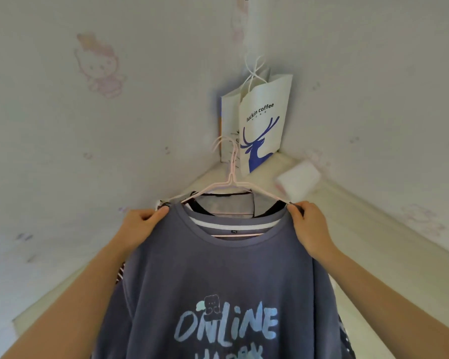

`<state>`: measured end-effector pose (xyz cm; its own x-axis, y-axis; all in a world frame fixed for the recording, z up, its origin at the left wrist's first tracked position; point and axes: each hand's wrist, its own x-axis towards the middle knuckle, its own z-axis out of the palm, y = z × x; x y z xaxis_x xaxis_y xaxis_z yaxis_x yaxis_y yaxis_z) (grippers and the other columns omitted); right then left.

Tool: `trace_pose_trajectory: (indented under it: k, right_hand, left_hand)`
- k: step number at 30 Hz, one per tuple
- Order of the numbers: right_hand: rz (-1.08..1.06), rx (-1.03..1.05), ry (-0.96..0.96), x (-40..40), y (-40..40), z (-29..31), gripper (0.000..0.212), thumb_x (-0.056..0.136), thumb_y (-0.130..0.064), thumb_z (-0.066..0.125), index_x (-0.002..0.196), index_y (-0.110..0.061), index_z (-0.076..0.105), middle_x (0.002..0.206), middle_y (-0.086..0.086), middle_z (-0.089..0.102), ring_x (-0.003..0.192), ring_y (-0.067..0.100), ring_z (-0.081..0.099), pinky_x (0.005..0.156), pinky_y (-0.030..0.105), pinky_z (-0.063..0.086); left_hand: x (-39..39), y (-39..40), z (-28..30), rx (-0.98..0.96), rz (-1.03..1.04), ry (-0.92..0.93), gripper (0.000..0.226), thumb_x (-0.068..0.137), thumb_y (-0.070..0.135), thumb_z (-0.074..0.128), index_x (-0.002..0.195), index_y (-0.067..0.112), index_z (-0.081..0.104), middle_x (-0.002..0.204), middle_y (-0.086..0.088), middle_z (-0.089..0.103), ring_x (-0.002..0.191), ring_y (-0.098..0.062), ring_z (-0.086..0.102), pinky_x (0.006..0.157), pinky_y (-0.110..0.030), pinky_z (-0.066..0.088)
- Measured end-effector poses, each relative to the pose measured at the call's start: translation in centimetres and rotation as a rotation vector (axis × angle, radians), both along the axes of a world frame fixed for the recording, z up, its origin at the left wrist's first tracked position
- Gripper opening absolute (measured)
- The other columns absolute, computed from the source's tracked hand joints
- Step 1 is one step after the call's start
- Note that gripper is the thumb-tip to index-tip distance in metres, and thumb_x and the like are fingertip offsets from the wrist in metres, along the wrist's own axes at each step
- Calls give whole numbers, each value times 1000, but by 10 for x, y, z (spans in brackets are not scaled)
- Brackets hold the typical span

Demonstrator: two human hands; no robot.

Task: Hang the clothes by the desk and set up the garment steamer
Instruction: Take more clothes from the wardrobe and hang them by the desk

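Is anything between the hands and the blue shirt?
No. The left hand and right hand each pinch the blue shirt at a shoulder, beside the collar. It hangs on pink hangers, with other clothes behind it.

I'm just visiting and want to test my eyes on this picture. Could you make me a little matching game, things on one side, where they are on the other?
Things:
1. grey-blue shirt
2. paper bag
3. white roll
4. pink hangers

Places:
A. hung by its handles in the wall corner
B. lying on the ledge at the right
C. pinched at both shoulders by the left hand and right hand
D. poking up above the shirt's collar

Pairs: 1-C, 2-A, 3-B, 4-D
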<state>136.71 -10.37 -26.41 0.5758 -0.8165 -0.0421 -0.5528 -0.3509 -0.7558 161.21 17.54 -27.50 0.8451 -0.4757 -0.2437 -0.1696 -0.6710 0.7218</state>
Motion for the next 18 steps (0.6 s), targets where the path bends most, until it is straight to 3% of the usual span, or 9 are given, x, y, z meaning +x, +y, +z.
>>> trace_pose_trajectory:
  k: [3, 5, 8, 14, 18]
  right_hand:
    - [20, 18, 50, 18, -5, -27, 26, 98, -22, 49, 83, -6, 62, 77, 1, 57, 70, 15, 52, 66, 28, 34]
    - [23, 40, 80, 27, -8, -45, 26, 98, -23, 49, 80, -8, 60, 74, -1, 56, 66, 11, 50, 65, 29, 35]
    - [10, 49, 114, 35, -13, -70, 32, 97, -25, 50, 79, -1, 62, 76, 9, 61, 70, 23, 56, 63, 37, 43]
    - [24, 20, 107, 49, -14, -86, 37, 96, -22, 49, 65, -7, 59, 64, 3, 56, 61, 19, 53, 61, 33, 38]
    - [19, 14, 74, 72, -24, -77, 29, 97, -20, 50, 77, -4, 62, 77, 8, 64, 69, 22, 54, 64, 29, 35]
  left_hand:
    - [7, 16, -34, 64, 26, 95, 57, 83, 58, 60, 75, 2, 66, 73, -14, 62, 68, -21, 55, 67, -36, 44]
    - [7, 22, -47, 97, 5, 80, 37, 90, 45, 59, 82, 11, 71, 83, -6, 69, 79, -25, 62, 76, -40, 50]
    - [6, 21, -62, 82, 16, 55, 25, 95, 31, 55, 96, 11, 70, 96, 0, 67, 88, -20, 59, 80, -32, 41]
    - [18, 7, -83, 53, 211, 36, 23, 94, 25, 57, 85, 7, 69, 81, -7, 67, 77, -23, 59, 65, -31, 40]
    - [33, -9, -78, -23, 318, 21, 32, 93, 24, 57, 79, -4, 62, 73, -14, 58, 68, -20, 47, 61, -33, 35]
